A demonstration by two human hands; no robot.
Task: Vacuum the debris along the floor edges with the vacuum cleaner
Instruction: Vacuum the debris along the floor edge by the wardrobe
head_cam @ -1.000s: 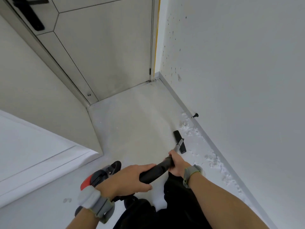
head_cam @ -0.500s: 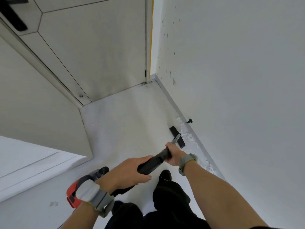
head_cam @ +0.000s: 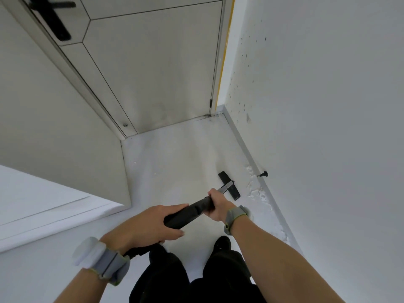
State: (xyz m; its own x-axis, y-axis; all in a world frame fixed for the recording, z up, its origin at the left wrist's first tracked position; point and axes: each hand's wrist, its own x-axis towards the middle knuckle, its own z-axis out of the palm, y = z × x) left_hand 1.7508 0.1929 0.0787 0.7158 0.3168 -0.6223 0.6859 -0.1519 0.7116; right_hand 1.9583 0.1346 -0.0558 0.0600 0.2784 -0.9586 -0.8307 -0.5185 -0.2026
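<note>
I hold a black vacuum wand [head_cam: 188, 214] that slopes down to the floor ahead of me. My left hand [head_cam: 145, 225] grips its thick upper part. My right hand [head_cam: 216, 204] grips it lower down, where the tube turns thin and metallic. The black floor nozzle [head_cam: 229, 185] rests on the pale floor, a short way left of the right wall's baseboard. White crumbly debris [head_cam: 256, 191] lies along that baseboard, just right of the nozzle and trailing back toward me. The vacuum's body is hidden behind my left arm.
A black door stopper [head_cam: 263, 174] sticks out of the right wall just above the debris. A closed grey door [head_cam: 157, 68] fills the far end. A white panel [head_cam: 43, 206] juts in from the left. My black shoe [head_cam: 222, 242] stands right behind the wand.
The nozzle has pulled left, away from the baseboard and off the debris. The view has shifted forward, and the red vacuum body at lower left has gone out of sight.
</note>
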